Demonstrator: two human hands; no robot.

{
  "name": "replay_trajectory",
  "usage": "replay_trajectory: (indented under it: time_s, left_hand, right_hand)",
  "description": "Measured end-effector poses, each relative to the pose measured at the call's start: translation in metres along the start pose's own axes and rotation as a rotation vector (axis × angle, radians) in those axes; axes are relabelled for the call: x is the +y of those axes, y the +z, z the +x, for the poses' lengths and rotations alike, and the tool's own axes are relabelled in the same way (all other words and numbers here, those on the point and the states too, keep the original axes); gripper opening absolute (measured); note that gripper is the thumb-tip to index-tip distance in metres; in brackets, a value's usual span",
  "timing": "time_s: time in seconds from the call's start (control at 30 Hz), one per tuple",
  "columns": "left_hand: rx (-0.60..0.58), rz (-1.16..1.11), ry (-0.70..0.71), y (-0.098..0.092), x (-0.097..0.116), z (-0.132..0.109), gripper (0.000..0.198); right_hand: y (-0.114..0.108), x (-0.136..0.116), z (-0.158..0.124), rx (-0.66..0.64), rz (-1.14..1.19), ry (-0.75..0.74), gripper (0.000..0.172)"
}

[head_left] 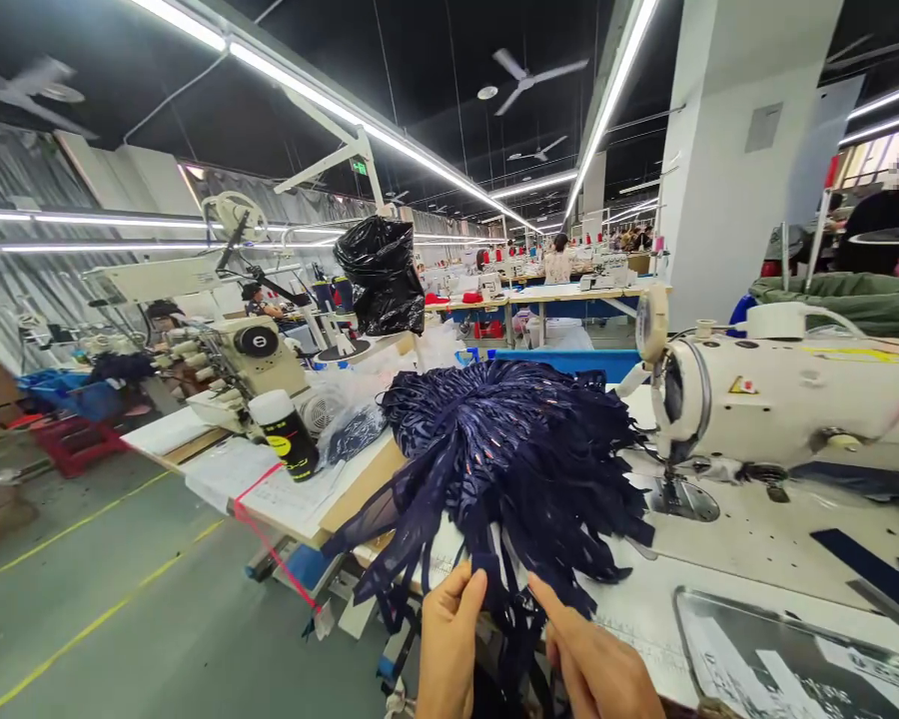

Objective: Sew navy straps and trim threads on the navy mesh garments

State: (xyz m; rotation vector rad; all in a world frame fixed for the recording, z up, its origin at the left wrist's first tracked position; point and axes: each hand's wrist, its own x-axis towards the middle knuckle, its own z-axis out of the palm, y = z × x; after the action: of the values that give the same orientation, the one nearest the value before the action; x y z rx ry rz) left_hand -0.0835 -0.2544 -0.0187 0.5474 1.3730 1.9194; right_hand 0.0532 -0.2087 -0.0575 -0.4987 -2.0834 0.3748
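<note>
Many navy-blue fabric strips [516,429] lie heaped in a gathered bunch on the sewing table, their loose ends fanning over the front edge. At the front of the heap, my left hand [449,639] pinches one navy strip [485,579] between thumb and fingertips. My right hand [599,649] is just to the right, its index finger stretched out to the hanging strip ends. Its other fingers curl underneath, and what they hold, if anything, is hidden. A white sewing machine [786,399] stands right of the heap.
A black spray can with a white cap [285,434] stands on the left tabletop, near another sewing machine [259,350]. Pink tape [270,539] hangs from the edge. Dark cut pieces [865,574] and a metal-framed panel [794,659] are at the right. People sit farther back.
</note>
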Motion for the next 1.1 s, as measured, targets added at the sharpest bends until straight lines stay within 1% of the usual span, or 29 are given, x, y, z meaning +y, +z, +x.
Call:
replay_trajectory:
  time_s: [0.1, 0.17, 0.23, 0.33, 0.47, 0.6, 0.8, 1.0, 1.1]
  left_hand:
    - [0.036, -0.069, -0.025, -0.008, -0.002, 0.0, 0.02]
    - [0.05, -0.109, -0.035, -0.012, -0.005, 0.003, 0.02]
    - [0.051, -0.135, -0.038, -0.014, -0.008, 0.005, 0.02]
    - [0.044, -0.156, -0.049, -0.016, -0.011, 0.007, 0.02]
    - [0.034, -0.158, -0.06, -0.016, -0.012, 0.006, 0.019]
    - [0.071, -0.146, -0.049, -0.015, -0.014, 0.005, 0.021]
    - [0.055, -0.082, -0.017, -0.012, -0.013, 0.007, 0.024]
    - [0.121, -0.041, -0.004, -0.014, -0.02, 0.007, 0.026]
    - [0.112, -0.051, -0.002, -0.012, -0.022, 0.005, 0.024]
  right_hand:
    - [0.02, -0.002, 0.02, -0.092, 0.097, -0.045, 0.05]
    - [0.031, -0.002, 0.021, -0.086, 0.092, -0.046, 0.049]
    - [0.04, -0.002, 0.017, -0.058, 0.089, -0.015, 0.047]
    - [0.047, -0.004, 0.011, -0.032, 0.101, 0.05, 0.044]
    - [0.048, -0.005, 0.012, -0.038, 0.094, 0.083, 0.043]
    - [0.046, -0.004, 0.014, -0.042, 0.101, 0.072, 0.043]
    - [0.046, -0.002, 0.012, -0.062, 0.083, 0.066, 0.046]
    - [0.047, 0.001, 0.011, -0.053, 0.068, 0.057, 0.048]
    - [0.048, 0.002, 0.011, -0.036, 0.078, 0.07, 0.048]
